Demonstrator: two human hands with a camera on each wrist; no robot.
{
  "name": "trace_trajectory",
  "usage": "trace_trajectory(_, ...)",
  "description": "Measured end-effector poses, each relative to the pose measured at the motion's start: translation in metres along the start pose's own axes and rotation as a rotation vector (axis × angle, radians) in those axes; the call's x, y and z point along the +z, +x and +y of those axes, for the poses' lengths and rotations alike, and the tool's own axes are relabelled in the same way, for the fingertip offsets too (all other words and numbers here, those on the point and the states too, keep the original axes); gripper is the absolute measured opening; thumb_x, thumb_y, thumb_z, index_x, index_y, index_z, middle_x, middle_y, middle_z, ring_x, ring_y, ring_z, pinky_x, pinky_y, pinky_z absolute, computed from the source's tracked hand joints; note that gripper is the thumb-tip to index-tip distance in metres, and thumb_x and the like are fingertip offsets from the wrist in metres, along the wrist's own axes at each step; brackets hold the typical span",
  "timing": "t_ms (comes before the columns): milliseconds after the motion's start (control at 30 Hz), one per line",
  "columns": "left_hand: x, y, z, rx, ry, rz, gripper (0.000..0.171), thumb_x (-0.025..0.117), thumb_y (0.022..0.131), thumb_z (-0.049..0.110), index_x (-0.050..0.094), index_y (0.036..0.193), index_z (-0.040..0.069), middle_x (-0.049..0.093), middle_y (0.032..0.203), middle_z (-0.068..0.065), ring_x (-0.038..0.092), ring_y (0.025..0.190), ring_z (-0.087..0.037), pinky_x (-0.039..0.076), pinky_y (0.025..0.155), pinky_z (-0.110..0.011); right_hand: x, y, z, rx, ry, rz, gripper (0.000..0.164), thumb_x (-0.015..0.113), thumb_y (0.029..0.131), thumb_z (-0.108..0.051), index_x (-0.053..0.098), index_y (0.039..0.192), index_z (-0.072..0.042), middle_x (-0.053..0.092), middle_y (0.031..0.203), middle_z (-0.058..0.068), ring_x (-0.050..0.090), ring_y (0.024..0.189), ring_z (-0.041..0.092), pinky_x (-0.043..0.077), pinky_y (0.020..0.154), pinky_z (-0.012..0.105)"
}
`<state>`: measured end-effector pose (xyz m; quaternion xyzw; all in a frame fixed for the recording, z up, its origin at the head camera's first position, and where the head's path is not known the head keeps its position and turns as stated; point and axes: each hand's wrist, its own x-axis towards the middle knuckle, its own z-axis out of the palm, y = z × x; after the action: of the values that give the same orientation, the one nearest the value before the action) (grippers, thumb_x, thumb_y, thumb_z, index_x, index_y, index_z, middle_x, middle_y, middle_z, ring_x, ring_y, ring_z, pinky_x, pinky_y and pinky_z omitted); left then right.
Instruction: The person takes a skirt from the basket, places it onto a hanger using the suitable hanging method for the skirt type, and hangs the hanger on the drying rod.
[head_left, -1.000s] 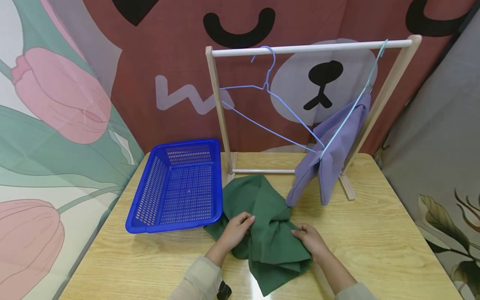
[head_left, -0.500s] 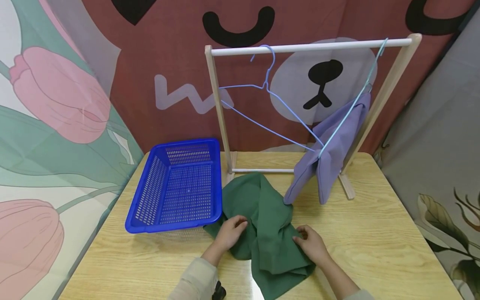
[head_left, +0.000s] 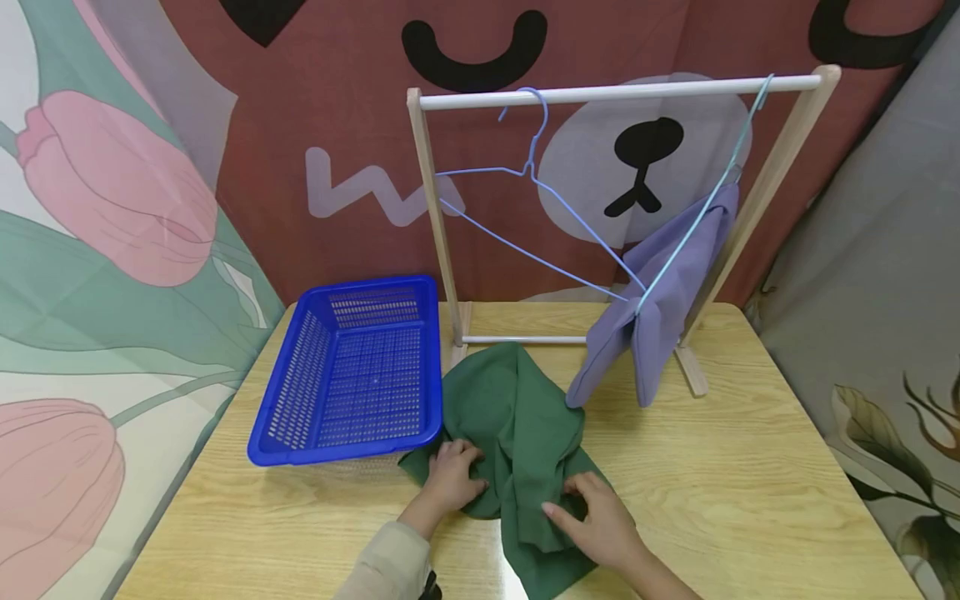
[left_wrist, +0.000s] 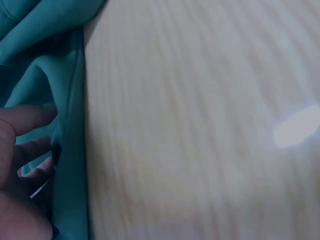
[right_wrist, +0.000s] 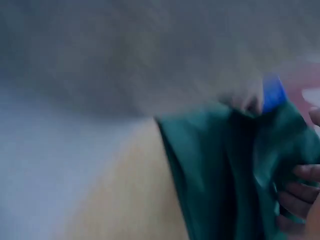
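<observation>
A rumpled green cloth garment (head_left: pixel 536 433) lies folded over itself on the wooden table, its cut hidden by the folds. My left hand (head_left: pixel 452 482) rests on its left part, thumb apart from the fingers. In the left wrist view those fingers (left_wrist: pixel 35 150) reach among the green folds beside a seamed edge. On the garment's lower right part lies my right hand (head_left: pixel 600 518), thumb and fingers spread apart. The right wrist view is blurred; the fingers (right_wrist: pixel 295 200) there lie against the green cloth (right_wrist: pixel 210 170).
A blue plastic basket (head_left: pixel 345 454) stands left of the garment, close to its edge. Behind is a rack (head_left: pixel 615 93) with a white rail and wooden posts. From it hang a bare blue hanger (head_left: pixel 534 158) and a teal hanger (head_left: pixel 693 223) beside purple trousers (head_left: pixel 675 292).
Both hands have loosened from the fabric. My left hand has shifted left and down across it; my right hand has moved left and lower over the garment. The folds have flattened slightly.
</observation>
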<state>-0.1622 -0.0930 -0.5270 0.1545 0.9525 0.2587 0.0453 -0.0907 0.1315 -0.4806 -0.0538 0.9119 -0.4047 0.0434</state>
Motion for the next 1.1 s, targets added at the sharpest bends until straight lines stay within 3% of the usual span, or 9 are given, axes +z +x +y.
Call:
trace_trajectory(100,0.000,-0.004,-0.001,0.010,0.001,-0.032,0.033,0.076,0.070,0.019,0.061,0.099,0.009,0.050,0.098,-0.006,0.044,0.099,-0.030,0.035,0.083,-0.059,0.008,-0.008,-0.007,-0.046,-0.119,-0.011,0.035,0.070,0.076,-0.042,0.053,0.083,-0.012,0.043,0.079,-0.003,0.039,0.068,0.008,0.037,0.060,0.023)
trace_trajectory(200,0.001,-0.008,-0.003,0.046,-0.013,-0.074,0.032,0.076,0.068,0.021,0.060,0.095,0.012,0.047,0.097,-0.002,0.041,0.098,-0.028,0.032,0.082,-0.056,0.013,-0.012,-0.010,-0.058,-0.167,-0.045,0.029,0.070,0.078,-0.029,0.049,0.080,-0.010,0.039,0.076,-0.001,0.034,0.066,0.010,0.033,0.058,0.024)
trace_trajectory(333,0.002,-0.013,-0.009,0.109,-0.028,-0.151,0.031,0.075,0.065,0.021,0.058,0.091,0.018,0.042,0.096,0.003,0.036,0.097,-0.023,0.027,0.082,-0.050,0.010,-0.011,-0.006,0.028,-0.087,-0.074,0.016,0.063,0.082,-0.008,0.047,0.083,-0.007,0.041,0.078,0.001,0.037,0.066,0.012,0.034,0.056,0.025)
trace_trajectory(433,0.003,-0.017,-0.014,0.134,-0.026,-0.172,0.027,0.075,0.065,0.020,0.058,0.086,0.021,0.039,0.096,0.006,0.036,0.097,-0.021,0.026,0.083,-0.048,0.001,-0.007,0.002,0.128,0.019,-0.033,0.013,0.059,0.084,-0.003,0.046,0.081,-0.006,0.042,0.071,0.002,0.037,0.060,0.011,0.034,0.052,0.024)
trace_trajectory(567,0.001,-0.019,-0.018,0.169,-0.036,-0.158,0.015,0.074,0.069,0.016,0.061,0.076,0.022,0.040,0.092,0.007,0.037,0.096,-0.019,0.028,0.082,-0.045,-0.015,-0.002,0.016,0.211,0.084,0.075,0.005,0.057,0.084,-0.001,0.053,0.086,-0.001,0.050,0.068,0.004,0.044,0.058,0.010,0.038,0.051,0.023)
trace_trajectory(733,-0.007,-0.023,-0.023,0.230,-0.041,-0.134,0.011,0.071,0.070,0.011,0.062,0.070,0.018,0.041,0.087,0.008,0.038,0.089,-0.016,0.028,0.076,-0.038,-0.044,0.008,0.038,0.224,0.018,0.187,0.015,0.057,0.086,-0.004,0.059,0.098,0.003,0.065,0.089,0.018,0.059,0.075,0.021,0.046,0.062,0.031)
trace_trajectory(867,-0.015,-0.027,-0.028,0.233,-0.030,-0.148,0.016,0.070,0.065,0.008,0.058,0.066,0.017,0.040,0.084,0.008,0.038,0.085,-0.015,0.026,0.073,-0.034,-0.071,0.018,0.058,0.253,-0.002,0.186,0.019,0.055,0.087,-0.006,0.058,0.102,0.006,0.063,0.089,0.020,0.058,0.077,0.025,0.046,0.063,0.034)
trace_trajectory(1100,-0.028,-0.033,-0.030,0.185,0.049,-0.247,0.024,0.071,0.064,0.008,0.050,0.058,0.019,0.035,0.078,0.011,0.036,0.082,-0.015,0.026,0.071,-0.033,-0.107,0.040,0.094,0.321,0.022,0.181,0.030,0.049,0.091,-0.011,0.052,0.109,0.012,0.058,0.079,0.015,0.052,0.064,0.014,0.045,0.055,0.026)
